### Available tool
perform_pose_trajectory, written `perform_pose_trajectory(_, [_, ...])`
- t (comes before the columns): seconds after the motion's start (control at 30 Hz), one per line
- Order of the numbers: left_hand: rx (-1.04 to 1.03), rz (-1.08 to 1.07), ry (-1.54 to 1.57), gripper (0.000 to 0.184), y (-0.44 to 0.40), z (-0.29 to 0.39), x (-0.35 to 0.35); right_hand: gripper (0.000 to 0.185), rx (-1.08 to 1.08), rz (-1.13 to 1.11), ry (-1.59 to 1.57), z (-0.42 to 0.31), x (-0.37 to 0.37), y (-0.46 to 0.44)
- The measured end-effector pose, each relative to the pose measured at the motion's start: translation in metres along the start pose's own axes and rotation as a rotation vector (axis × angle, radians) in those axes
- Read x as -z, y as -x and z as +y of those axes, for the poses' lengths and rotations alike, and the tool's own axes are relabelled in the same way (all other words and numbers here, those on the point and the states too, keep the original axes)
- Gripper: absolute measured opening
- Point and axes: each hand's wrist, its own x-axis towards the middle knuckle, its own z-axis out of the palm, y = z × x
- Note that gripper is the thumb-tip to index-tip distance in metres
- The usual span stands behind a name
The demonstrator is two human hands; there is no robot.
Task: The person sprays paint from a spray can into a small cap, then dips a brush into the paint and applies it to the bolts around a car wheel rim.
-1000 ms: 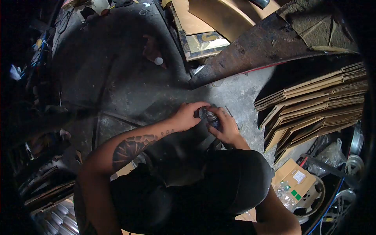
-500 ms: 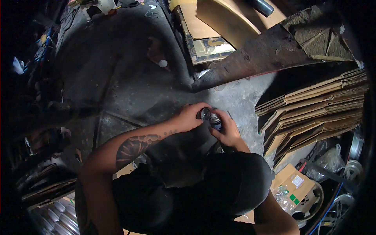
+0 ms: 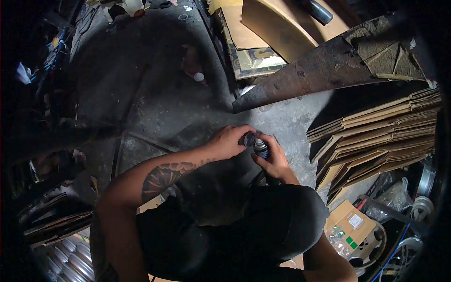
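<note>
Left grip (image 3: 231, 141) pinching cap (image 3: 249, 139), right grip (image 3: 277, 161) wrapping can (image 3: 261, 149)

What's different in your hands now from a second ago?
The left hand has tipped the cap so its round face shows more. The right hand's fingers have drawn back from the cap, so more of the can's silver top shows. Nothing was let go: each hand holds the same thing. The cardboard stayed put.

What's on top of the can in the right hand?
The can shows a pale, metallic-looking top; the dark round cap is in the left hand, not on it. The right hand covers part of the body; any nozzle is too small to make out.
</note>
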Motion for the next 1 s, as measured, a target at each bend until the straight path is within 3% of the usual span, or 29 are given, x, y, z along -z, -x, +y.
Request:
perform_pose_trajectory(0.57, [-0.021,-0.007,0.027,0.055,-0.002,-0.007,-0.003,0.064,-0.013,-0.016,-0.014,-0.001,0.0,0.0])
perform_pose_trajectory(1.0, [-0.023,0.006,0.027,0.048,-0.001,0.005,0.003,0.067,-0.024,-0.039,-0.021,0.001,0.0,0.002])
